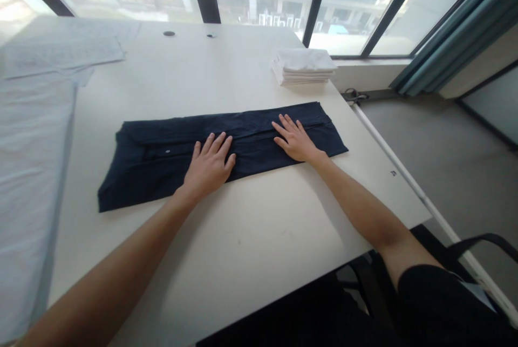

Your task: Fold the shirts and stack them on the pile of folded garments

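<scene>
A pair of dark navy trousers, folded into a long flat strip, lies slantwise across the white table. A small pale button shows on its left part, by what looks like a pocket. My left hand rests palm down near the middle of the cloth, fingers spread and thumb out to the right. Farther right, my right hand lies flat on the fabric, also with fingers apart. Neither hand grips anything. Some slight creases run along the cloth between the two hands.
A stack of folded white cloths stands at the back right edge. Large sheets of paper lie at the back left, above a wide white sheet-like pile. Windows line the far side; a black chair is at lower right.
</scene>
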Demonstrator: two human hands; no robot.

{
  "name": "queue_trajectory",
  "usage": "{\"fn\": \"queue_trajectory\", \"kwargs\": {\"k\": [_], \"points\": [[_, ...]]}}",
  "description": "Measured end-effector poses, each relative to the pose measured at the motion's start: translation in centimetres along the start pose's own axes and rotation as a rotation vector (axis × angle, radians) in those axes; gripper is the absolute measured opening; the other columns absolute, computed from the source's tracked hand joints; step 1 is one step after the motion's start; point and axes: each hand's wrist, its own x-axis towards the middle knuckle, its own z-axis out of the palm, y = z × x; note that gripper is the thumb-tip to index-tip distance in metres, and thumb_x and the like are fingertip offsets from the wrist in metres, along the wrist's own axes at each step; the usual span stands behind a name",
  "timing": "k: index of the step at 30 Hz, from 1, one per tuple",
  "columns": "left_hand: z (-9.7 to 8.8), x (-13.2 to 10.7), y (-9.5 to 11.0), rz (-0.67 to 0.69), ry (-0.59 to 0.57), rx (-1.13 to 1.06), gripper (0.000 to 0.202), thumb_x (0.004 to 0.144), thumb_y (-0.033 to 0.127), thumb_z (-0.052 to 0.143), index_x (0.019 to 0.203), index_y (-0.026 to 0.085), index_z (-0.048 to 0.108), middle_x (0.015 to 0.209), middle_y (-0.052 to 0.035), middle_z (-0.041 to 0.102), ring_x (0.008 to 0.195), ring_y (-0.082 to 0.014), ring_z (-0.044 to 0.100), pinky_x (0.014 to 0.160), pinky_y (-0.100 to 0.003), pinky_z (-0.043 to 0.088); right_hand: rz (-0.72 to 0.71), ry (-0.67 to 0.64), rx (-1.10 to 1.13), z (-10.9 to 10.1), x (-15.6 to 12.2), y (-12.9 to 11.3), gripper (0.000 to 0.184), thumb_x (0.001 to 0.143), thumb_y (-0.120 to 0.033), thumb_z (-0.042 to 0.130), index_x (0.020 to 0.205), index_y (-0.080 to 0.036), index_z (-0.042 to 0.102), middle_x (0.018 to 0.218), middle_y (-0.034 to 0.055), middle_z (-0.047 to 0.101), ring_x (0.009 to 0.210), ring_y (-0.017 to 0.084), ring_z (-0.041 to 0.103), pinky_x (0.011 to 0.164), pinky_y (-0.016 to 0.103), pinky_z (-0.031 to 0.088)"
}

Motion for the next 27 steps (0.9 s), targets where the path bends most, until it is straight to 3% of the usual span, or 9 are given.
{"fn": "queue_trajectory", "kwargs": {"k": [9, 27], "points": [[0.1, -0.1, 0.0, 0.003, 0.008, 0.002, 0.064, 0.107, 0.047, 0.026, 0.165, 0.022, 0.032, 0.172, -0.0061, 0.029, 0.160, -0.0311, 0.020, 0.128, -0.058, 0.017, 0.232, 0.077, -0.046, 0.0, 0.3, 1.9, 0.062, 0.108, -0.048, 0.031, 0.160, -0.016, 0.041, 0.170, 0.0139, 0.030, 0.159, 0.029, 0.022, 0.128, 0.054, 0.015], [0.1, -0.1, 0.0, -0.002, 0.003, -0.008, 0.063, 0.106, 0.047, 0.027, 0.165, 0.023, 0.031, 0.172, -0.0054, 0.028, 0.160, -0.0304, 0.019, 0.129, -0.058, 0.015, 0.391, 0.160, -0.058, 0.3, 0.5, 4.0, 0.063, 0.105, -0.047, 0.035, 0.158, -0.015, 0.045, 0.169, 0.0144, 0.033, 0.158, 0.032, 0.025, 0.127, 0.058, 0.019]]}}
